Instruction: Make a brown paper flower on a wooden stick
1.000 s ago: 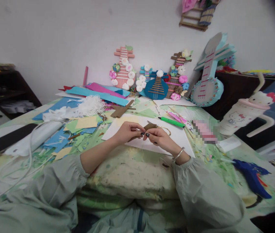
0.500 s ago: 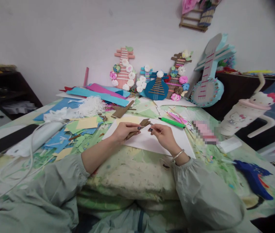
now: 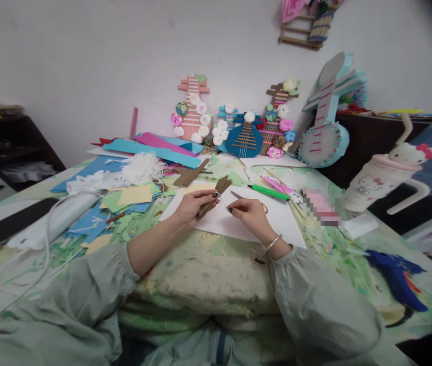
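Note:
My left hand [image 3: 196, 206] is closed around a folded brown paper bundle [image 3: 223, 185], whose pleated ends fan out above the fingers. A thin white string [image 3: 221, 200] runs by the bundle at my left fingertips. My right hand [image 3: 248, 213] is just to the right, thumb and forefinger pinched on what looks like the string's other stretch. Behind the right hand are scissors [image 3: 238, 195], with a blade showing on one side and part of a handle loop on the other. Under both hands lies a white sheet [image 3: 277, 223].
A green marker [image 3: 269, 192] lies beyond the right hand. Paper scraps [image 3: 127, 208], a tangle of white string [image 3: 143, 170] and a phone [image 3: 13, 223] are at left. Paper instruments [image 3: 245, 140] stand at the back. A lidded cup [image 3: 370, 183] and blue glue gun [image 3: 395, 272] are at right.
The brown bundle is tilted more upright in my left hand. My right hand has moved slightly left and down, and the scissors behind it show more clearly.

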{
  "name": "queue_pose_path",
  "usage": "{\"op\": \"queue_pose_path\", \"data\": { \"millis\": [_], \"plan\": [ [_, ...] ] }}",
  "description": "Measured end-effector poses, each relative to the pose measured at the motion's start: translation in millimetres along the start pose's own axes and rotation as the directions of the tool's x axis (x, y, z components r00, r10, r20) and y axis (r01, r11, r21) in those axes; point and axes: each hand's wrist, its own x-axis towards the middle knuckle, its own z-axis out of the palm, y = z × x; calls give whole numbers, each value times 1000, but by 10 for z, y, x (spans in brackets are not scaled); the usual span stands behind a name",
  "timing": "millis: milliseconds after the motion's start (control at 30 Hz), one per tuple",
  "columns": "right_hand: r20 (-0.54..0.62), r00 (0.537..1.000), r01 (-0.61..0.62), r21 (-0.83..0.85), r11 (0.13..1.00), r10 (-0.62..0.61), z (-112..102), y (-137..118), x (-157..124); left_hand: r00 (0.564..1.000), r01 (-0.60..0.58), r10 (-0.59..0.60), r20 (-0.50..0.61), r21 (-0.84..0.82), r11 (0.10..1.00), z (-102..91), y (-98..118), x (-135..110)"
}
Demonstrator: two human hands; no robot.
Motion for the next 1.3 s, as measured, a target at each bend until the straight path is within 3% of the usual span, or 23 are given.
{"op": "queue_pose_path", "data": {
  "millis": [100,167,367,533,667,933,1033,1133,1167,1200,1233,1300],
  "plan": [
    [328,941,-176,272,946,81,71,-30,-38,1000,2,-2,14,11,1000,15,-18,-24],
    [420,904,-269,424,865,75,141,-33,-61,999,-4,3,35,33,999,16,-47,-31],
    [386,922,-278,711,646,-27,318,-35,-101,992,-106,103,67,33,994,21,-156,-23],
    [183,983,-142,801,582,-13,351,-100,-81,983,-181,181,12,-19,983,68,-227,-57],
    [33,998,-62,747,662,55,350,-93,-47,975,-221,221,2,70,973,86,-275,-79],
    [-75,991,-46,585,810,110,329,-57,-40,980,-197,185,68,305,932,67,-238,-106],
    [-95,993,-16,518,855,76,325,-59,-37,925,-362,369,91,507,782,64,-206,-117],
    [-113,991,-11,446,895,69,323,-52,-47,732,-580,652,195,680,448,50,-175,-124],
    [-120,991,-11,401,916,65,323,-44,-52,679,-618,690,252,703,351,41,-169,-122],
    [-132,990,-6,341,940,54,323,-34,-56,656,-640,689,307,710,294,29,-166,-116],
    [-144,989,3,273,962,38,321,-21,-58,663,-651,662,349,706,280,15,-168,-105],
    [-157,988,24,136,990,-3,313,10,-54,735,-633,556,389,688,356,-18,-183,-70]
  ]
}}
